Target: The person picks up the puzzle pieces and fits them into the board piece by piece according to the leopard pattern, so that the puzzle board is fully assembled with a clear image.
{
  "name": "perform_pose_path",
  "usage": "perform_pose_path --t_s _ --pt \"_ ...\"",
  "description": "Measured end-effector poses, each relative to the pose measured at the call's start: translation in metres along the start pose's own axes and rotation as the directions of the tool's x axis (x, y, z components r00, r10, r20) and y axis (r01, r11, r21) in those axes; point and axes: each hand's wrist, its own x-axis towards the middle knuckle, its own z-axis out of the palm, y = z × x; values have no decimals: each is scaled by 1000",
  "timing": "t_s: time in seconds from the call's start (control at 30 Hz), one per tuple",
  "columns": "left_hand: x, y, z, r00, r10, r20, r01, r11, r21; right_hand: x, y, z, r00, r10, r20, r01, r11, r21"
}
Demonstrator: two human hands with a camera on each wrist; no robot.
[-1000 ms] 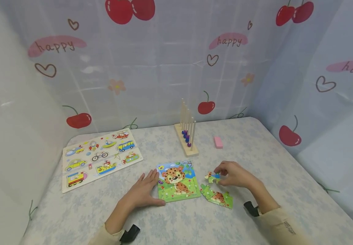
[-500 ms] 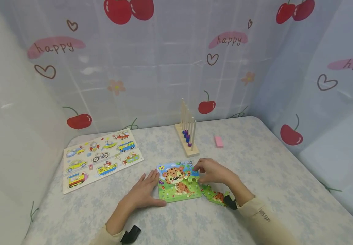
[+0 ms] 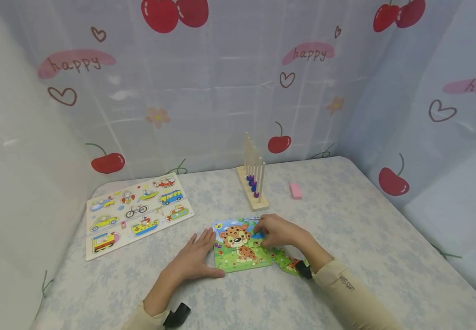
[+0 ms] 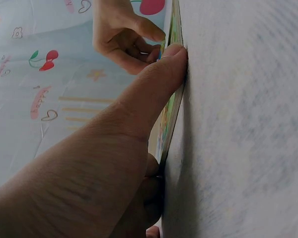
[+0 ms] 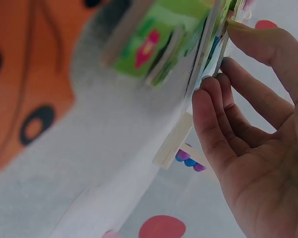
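We see a vehicle puzzle board (image 3: 120, 215) lying left of a wooden peg rack (image 3: 258, 205), a pink block (image 3: 296, 191) to its right and cherry-printed curtains (image 3: 221, 105) behind.

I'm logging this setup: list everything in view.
Leopard puzzle: 1, green, blue and orange, table centre
Held piece: 1, colours mostly hidden, at leopard puzzle's right side
Loose puzzle pieces: count unclear, green and orange, right of leopard puzzle
Vehicle board: 1, white with multicoloured pictures, table's left
Peg stand: 1, pale wood, behind leopard puzzle
Beads: several, blue and purple, on peg stand
Block: 1, pink, right of peg stand
Table: 1, pale, blue-patterned, under toys
Backdrop: count unclear, pale, cherry-printed, around table
Sleeves: 2, cream, foreground
Wrist devices: 2, black, by cuffs
Left hand: 1, bare, at leopard puzzle's left edge
Right hand: 1, bare, pinching held piece
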Motion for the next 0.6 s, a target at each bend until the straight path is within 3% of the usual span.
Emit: perform_pose_path --t_s 0.6 --pt "0 -1 0 1000 0 1 0 1000 2 2 0 0 1000 -15 16 15 999 -32"
